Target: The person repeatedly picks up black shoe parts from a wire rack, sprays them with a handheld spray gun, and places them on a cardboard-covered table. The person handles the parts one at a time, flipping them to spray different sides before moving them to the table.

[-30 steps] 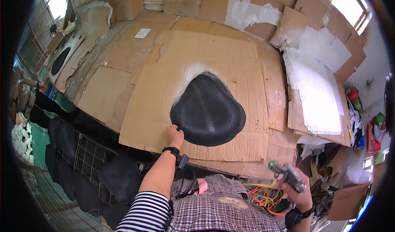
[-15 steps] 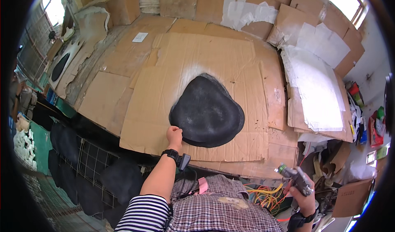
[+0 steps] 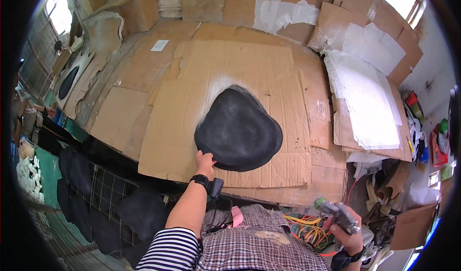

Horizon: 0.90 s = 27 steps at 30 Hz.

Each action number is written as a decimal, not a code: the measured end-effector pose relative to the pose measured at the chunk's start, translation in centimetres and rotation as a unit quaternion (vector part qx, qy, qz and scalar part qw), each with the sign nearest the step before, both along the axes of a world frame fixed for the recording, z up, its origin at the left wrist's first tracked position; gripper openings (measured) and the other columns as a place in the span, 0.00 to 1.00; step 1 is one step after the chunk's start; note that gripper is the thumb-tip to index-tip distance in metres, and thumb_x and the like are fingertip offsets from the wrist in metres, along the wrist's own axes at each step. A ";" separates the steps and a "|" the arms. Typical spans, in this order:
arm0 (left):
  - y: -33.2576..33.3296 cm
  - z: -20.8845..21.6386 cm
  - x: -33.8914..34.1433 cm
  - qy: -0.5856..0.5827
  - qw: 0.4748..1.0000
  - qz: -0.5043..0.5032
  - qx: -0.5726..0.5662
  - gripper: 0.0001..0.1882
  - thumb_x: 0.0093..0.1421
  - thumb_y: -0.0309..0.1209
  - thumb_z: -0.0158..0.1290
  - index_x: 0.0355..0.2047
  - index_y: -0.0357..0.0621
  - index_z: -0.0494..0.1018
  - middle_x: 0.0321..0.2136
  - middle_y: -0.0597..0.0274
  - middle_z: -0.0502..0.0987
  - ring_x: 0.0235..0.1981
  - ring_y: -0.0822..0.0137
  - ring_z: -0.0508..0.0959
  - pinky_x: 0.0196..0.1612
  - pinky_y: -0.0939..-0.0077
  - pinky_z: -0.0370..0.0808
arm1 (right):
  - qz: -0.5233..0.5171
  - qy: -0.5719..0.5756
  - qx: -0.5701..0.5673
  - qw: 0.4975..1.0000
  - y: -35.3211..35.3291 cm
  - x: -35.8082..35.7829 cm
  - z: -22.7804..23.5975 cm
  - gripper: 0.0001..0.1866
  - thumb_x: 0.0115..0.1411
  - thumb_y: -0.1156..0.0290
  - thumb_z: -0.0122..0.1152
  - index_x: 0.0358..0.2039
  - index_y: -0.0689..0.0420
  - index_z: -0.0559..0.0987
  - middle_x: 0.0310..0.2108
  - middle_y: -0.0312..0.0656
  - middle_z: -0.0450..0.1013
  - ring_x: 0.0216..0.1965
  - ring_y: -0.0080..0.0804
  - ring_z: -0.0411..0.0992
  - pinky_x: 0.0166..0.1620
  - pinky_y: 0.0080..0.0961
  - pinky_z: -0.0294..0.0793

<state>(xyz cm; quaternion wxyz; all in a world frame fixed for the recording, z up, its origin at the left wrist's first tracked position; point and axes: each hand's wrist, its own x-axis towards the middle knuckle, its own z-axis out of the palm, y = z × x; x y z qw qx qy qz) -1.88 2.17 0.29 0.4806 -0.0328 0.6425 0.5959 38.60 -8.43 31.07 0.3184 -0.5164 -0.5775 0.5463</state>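
A black rounded-triangular pad (image 3: 238, 129) with faint pale dusting on its top lies on a brown cardboard sheet (image 3: 165, 143). At its near left edge, my left hand (image 3: 205, 163) is closed in a pinch on the rim; the fingertips are partly hidden against the black surface. My right hand (image 3: 346, 232), low on the right and well away from the pad, is wrapped round a metal spray gun (image 3: 340, 213). The gun's green-ringed nozzle end points up and left, towards the table's near edge. A pale haze of overspray marks the cardboard behind the pad.
Cardboard panels (image 3: 204, 2) stand along the table's back. A white sheet (image 3: 370, 103) covers a raised board on the right. Below left, several black pads hang on a wire rack (image 3: 108, 194). Coloured hoses (image 3: 307, 230) lie beside my apron. A person's arm (image 3: 38, 108) shows far left.
The spray gun in my right hand has moved a little left and tipped flatter. My left hand stays at the pad's rim; the whole view has shifted slightly.
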 end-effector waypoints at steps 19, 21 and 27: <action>3.2 6.4 0.1 -0.085 0.960 -0.085 0.251 0.27 0.51 0.13 0.43 0.52 0.44 0.61 0.45 0.57 0.70 0.43 0.59 0.74 0.39 0.61 0.78 | -0.119 0.087 -0.038 0.988 1.2 -0.9 -1.7 0.24 0.49 0.69 0.67 0.43 0.66 0.70 0.27 0.43 0.73 0.31 0.31 0.74 0.40 0.28 0.74; 5.0 11.1 -0.2 -0.102 0.933 -0.106 0.329 0.26 0.53 0.13 0.44 0.53 0.45 0.60 0.47 0.58 0.70 0.45 0.60 0.74 0.43 0.60 0.77 | -0.101 0.097 -0.035 0.990 1.7 -1.2 -2.1 0.23 0.49 0.69 0.67 0.43 0.65 0.70 0.28 0.42 0.73 0.31 0.31 0.74 0.40 0.28 0.73; 5.8 21.6 -2.7 -0.124 0.852 -0.068 0.504 0.21 0.54 0.14 0.43 0.47 0.43 0.65 0.40 0.59 0.73 0.41 0.62 0.76 0.46 0.62 0.76 | -0.043 0.096 -0.046 0.993 2.5 -3.2 -3.2 0.23 0.48 0.71 0.68 0.44 0.64 0.71 0.30 0.42 0.74 0.33 0.30 0.74 0.41 0.28 0.73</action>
